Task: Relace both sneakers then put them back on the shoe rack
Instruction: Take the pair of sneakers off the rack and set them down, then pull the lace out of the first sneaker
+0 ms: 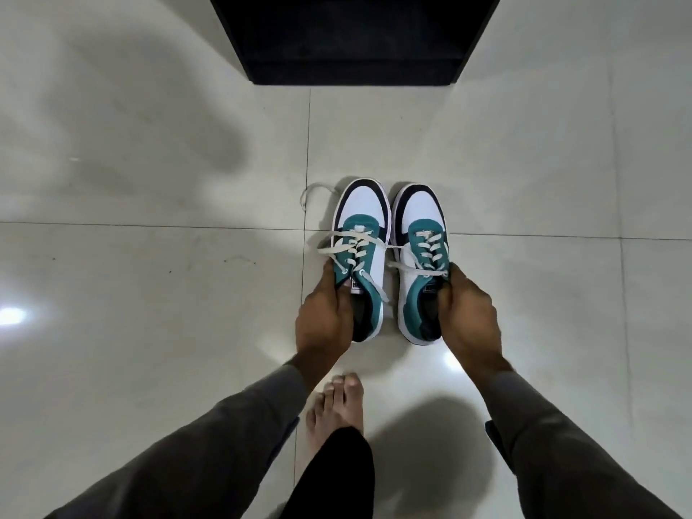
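Now both sneakers held, on floor near shoe rack (354, 74).
L grip (325, 317) clamped left sneaker (362, 234) collar, R grip (470, 312) clamped right sneaker (419, 234); laces loose.

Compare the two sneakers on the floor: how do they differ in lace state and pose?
The left sneaker has loose, slack lacing, with one lace end trailing onto the tiles beyond its toe; the right sneaker has neater crossings and its ends stay close. The left sneaker's toe reaches slightly nearer the black rack. Both share teal, white and navy colouring, point toward the rack, and are gripped at the collar, by the left hand and right hand.
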